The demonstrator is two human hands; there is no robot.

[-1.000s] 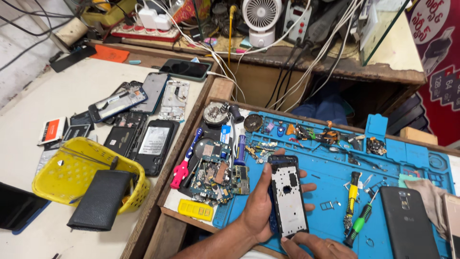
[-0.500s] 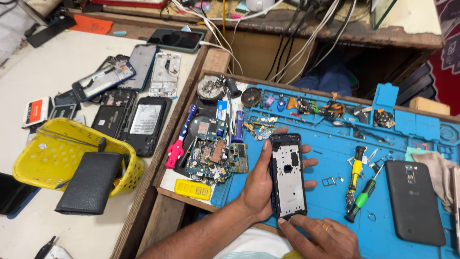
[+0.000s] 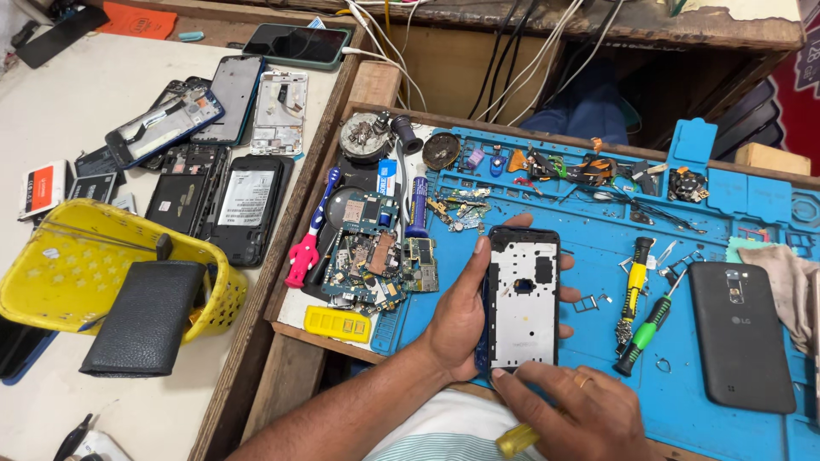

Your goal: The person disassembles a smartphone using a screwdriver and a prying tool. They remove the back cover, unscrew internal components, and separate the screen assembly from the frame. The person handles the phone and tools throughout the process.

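Note:
My left hand point(image 3: 457, 320) grips an opened black phone point(image 3: 523, 299) by its edges, its pale inner frame facing up, just above the blue work mat point(image 3: 683, 256). My right hand point(image 3: 568, 410), with a ring on one finger, touches the phone's lower end with its fingertips. A yellow tool handle point(image 3: 518, 440) shows under that hand; whether the fingers hold it I cannot tell. Two screwdrivers lie right of the phone, one yellow-handled point(image 3: 633, 290) and one green-handled point(image 3: 646, 331).
A black phone back cover point(image 3: 740, 333) and a cloth point(image 3: 790, 286) lie at the mat's right. Circuit boards point(image 3: 376, 265), a pink toothbrush point(image 3: 305, 248) and a yellow case point(image 3: 338, 323) sit left of the mat. A yellow basket point(image 3: 60, 273), black wallet point(image 3: 145, 320) and dismantled phones point(image 3: 213, 128) cover the left table.
The view has tilted down and moved closer. My left hand keeps hold of the phone; my right hand has come further up onto its lower end.

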